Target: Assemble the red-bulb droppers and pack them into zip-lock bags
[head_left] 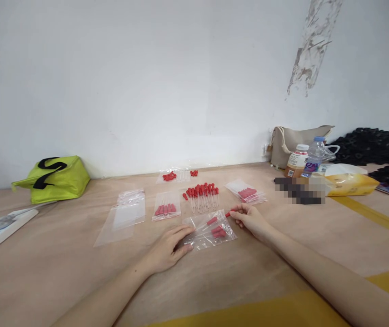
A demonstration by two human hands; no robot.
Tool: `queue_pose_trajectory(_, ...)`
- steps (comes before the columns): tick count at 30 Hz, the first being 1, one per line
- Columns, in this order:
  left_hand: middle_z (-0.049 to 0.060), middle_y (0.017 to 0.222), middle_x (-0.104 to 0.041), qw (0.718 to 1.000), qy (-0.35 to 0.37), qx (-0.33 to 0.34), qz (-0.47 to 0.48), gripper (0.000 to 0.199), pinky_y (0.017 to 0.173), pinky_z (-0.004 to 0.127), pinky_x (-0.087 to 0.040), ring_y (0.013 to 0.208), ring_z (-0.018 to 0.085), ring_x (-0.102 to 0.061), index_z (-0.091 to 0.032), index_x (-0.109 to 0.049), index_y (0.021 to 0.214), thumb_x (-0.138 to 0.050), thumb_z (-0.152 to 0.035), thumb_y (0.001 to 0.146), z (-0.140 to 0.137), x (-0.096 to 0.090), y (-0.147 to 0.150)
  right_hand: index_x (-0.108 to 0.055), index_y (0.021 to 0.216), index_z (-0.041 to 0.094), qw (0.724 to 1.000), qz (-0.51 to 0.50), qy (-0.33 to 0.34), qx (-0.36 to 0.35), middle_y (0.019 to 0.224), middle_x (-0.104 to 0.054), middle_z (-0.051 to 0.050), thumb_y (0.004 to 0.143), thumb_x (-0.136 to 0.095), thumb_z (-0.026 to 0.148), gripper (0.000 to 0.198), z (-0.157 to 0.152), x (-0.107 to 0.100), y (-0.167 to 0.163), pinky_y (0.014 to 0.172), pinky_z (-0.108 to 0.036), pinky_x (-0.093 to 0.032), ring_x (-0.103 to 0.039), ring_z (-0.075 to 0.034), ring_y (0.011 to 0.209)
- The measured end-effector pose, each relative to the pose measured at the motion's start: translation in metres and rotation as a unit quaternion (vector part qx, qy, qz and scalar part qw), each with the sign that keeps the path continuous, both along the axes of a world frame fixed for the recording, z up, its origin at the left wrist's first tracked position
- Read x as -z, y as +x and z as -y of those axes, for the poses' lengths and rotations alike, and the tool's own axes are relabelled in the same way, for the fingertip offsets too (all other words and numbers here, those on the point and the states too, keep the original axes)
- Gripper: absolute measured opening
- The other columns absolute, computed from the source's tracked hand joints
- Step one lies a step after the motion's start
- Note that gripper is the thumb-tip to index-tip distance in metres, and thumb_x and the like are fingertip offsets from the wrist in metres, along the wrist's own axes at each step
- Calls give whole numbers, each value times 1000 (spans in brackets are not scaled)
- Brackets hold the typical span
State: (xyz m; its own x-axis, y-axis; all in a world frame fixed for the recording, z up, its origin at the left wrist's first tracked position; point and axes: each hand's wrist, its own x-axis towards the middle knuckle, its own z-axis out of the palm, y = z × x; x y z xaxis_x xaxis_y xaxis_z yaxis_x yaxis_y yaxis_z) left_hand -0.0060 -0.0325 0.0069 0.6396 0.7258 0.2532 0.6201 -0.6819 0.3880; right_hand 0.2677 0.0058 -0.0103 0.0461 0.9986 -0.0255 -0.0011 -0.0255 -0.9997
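A clear plastic bag (203,243) lies flat in front of me with a few red-bulbed droppers (218,231) in it. At its left edge my left hand (170,249) rests with thumb and fingers apart, fingertips touching the plastic. By the bag's upper right edge, my right hand (248,219) pinches a dropper by its red bulb (228,214); its tube is hard to make out. Just beyond lies a row of loose droppers (203,193), red bulbs pointing away. Filled bags lie to the left (166,209) and right (247,192) of that row.
Flat unfilled bags (128,213) are stacked at left. Farther back is another bag with red bulbs (169,175). A lime-green pouch (60,179) and white power strip (3,227) lie left; bottles (296,161), a tissue pack (351,181) and a beige bag (293,136) stand right.
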Motion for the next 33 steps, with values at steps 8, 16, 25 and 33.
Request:
queue_pose_trajectory(8, 3, 124, -49, 1000, 3, 4, -1, 39, 95, 37, -36, 112, 20, -44, -27, -44, 122, -47, -34, 84, -2, 2, -1, -60, 68, 13, 989, 120, 65, -62, 61, -63, -2, 56, -68, 33, 24, -3, 10, -5, 54, -24, -44, -57, -13, 56)
queue_pose_trajectory(16, 3, 122, -50, 1000, 9, 6, 0, 37, 95, 36, -36, 111, 20, -45, -27, -45, 122, -46, -34, 85, -2, 2, 0, -65, 75, 14, 962, 103, 91, -234, 75, -67, -2, 69, -56, 38, 26, 3, -1, -9, 71, -29, -46, -61, -16, 73)
queue_pose_trajectory(25, 3, 125, -48, 1000, -13, 11, 1, 35, 96, 38, -35, 113, 20, -44, -27, -46, 120, -45, -33, 85, -3, 1, 1, -59, 74, 14, 948, 305, 78, 39, 52, -59, 1, 68, -54, 26, 15, -41, -2, 12, 43, -20, -38, -51, -11, 44)
queue_pose_trajectory(33, 3, 123, -49, 1000, -17, 8, 11, 34, 95, 39, -35, 112, 20, -45, -27, -48, 118, -44, -32, 85, -2, 0, 1, -61, 70, 14, 899, 429, 59, 64, 71, -64, -7, 64, -55, 23, 12, -101, -15, -10, 59, -22, -41, -59, -17, 69)
